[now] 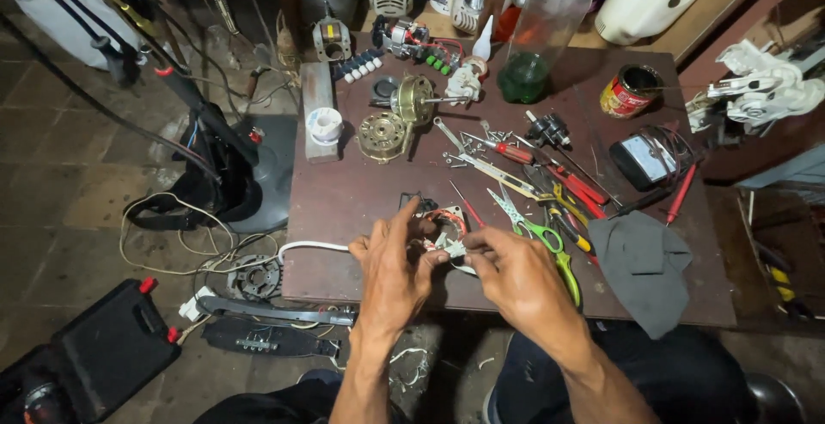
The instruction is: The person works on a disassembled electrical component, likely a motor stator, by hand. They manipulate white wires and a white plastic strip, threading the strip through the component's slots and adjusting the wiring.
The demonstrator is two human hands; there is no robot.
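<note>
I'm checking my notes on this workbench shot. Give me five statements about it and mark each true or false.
1. Both hands work at a small part with wires over the table's near edge. True: the left hand and the right hand meet at the small wired part.
2. The green-handled scissors lie left of the left hand. False: they lie just beyond the right hand.
3. A grey cloth lies on the brown table, right of the hands. True.
4. The open tin can stands on the floor. False: it stands on the table's far right part.
5. The black case sits on the table. False: it is on the floor, at left.
</note>
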